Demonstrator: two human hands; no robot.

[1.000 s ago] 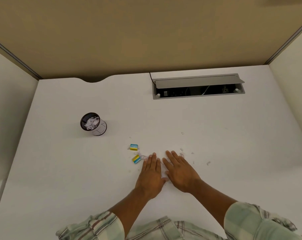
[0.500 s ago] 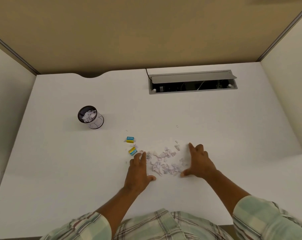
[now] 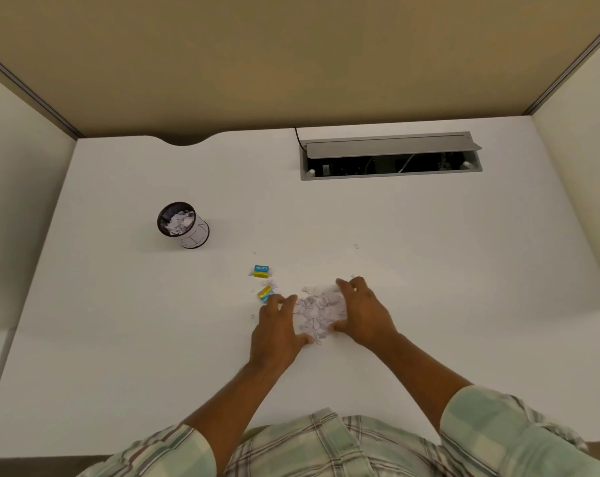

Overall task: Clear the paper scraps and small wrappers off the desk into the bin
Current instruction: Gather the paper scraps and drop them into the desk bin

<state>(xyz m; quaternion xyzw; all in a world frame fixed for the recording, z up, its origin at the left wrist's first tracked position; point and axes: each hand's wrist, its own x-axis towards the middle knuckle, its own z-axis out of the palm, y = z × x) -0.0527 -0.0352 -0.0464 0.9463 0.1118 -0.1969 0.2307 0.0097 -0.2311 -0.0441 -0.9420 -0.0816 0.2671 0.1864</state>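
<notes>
A heap of small white paper scraps (image 3: 318,313) lies on the white desk (image 3: 429,270), squeezed between my two hands. My left hand (image 3: 278,330) presses against the heap's left side, fingers spread. Against the heap's right side cups my right hand (image 3: 364,313), fingers curled over the far edge. Two small yellow-and-blue wrappers lie just left of the heap: one (image 3: 261,271) further away, the other (image 3: 265,294) at my left fingertips. A small black mesh bin (image 3: 182,224) with paper scraps inside stands at the far left.
An open grey cable tray (image 3: 391,156) with a raised lid is sunk into the desk at the back right. A stray scrap (image 3: 356,246) lies beyond the heap. Partition walls close the desk on three sides.
The hands went from lying flat together to spread apart around the scattered scraps. Now they have come closer again, pushing the scraps into a tighter heap.
</notes>
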